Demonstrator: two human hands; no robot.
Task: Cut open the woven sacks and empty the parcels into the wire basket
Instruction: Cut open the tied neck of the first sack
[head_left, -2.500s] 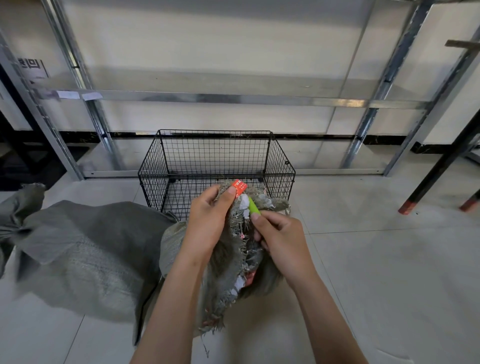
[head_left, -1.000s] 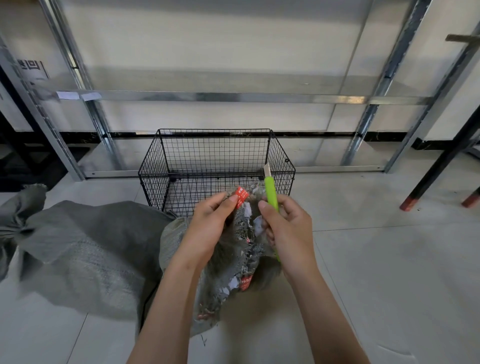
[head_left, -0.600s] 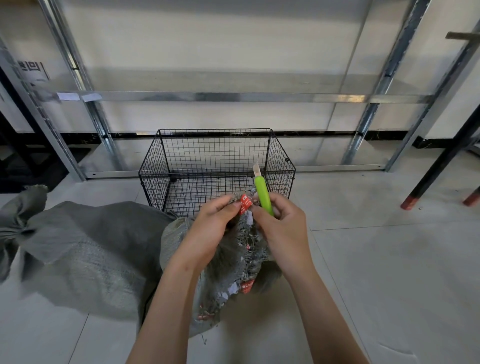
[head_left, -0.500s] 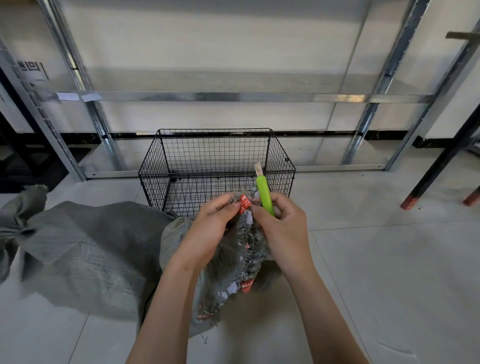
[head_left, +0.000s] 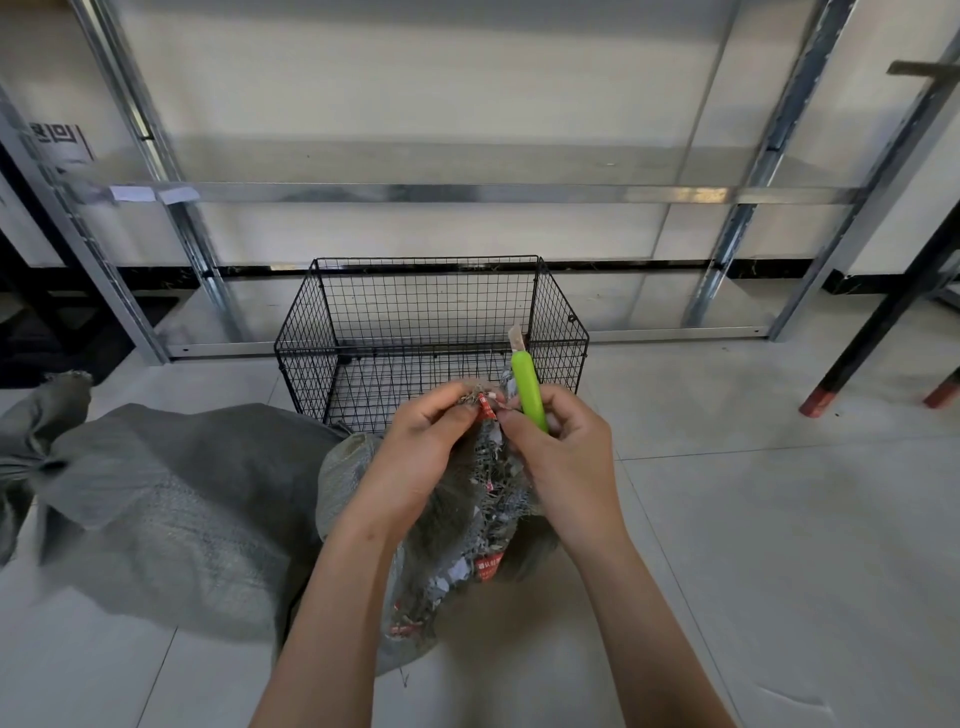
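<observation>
Head view, sack in hand: we have the nearer woven sack (head_left: 358, 473) standing on the floor (head_left: 753, 519) between our forearms. Its bunched, frayed neck is raised just in front of the wire basket (head_left: 311, 364), placed, we judge, so the mouth can tip straight in.
Left hand (head_left: 431, 441): thumb and fingers are curled and pinch the top of the neck at a red tag (head_left: 485, 406). This seems meant to hold the weave taut.
Right hand (head_left: 561, 452): fingers wrap the green knife (head_left: 527, 387) and the thumb tip sits at the neck beside the tag. The pale blade tip points up and away, clear of weave and fingers. We read this as a safe carry while the fingertips work the closure.
Neck: torn strands with white and red scraps. We cannot tell whether it is fully open.
Parcels: none visible, presumably inside.
Wire basket: on the floor before the metal rack (head_left: 415, 193), just beyond our hands.
Second sack (head_left: 171, 499): lies slumped to the left with its knotted end farthest out, near end against the first. Likely next in line.
Stage: early, we judge. Opening is unfinished and no parcel shows in the basket.
Risk: bare blade close to working fingers.
</observation>
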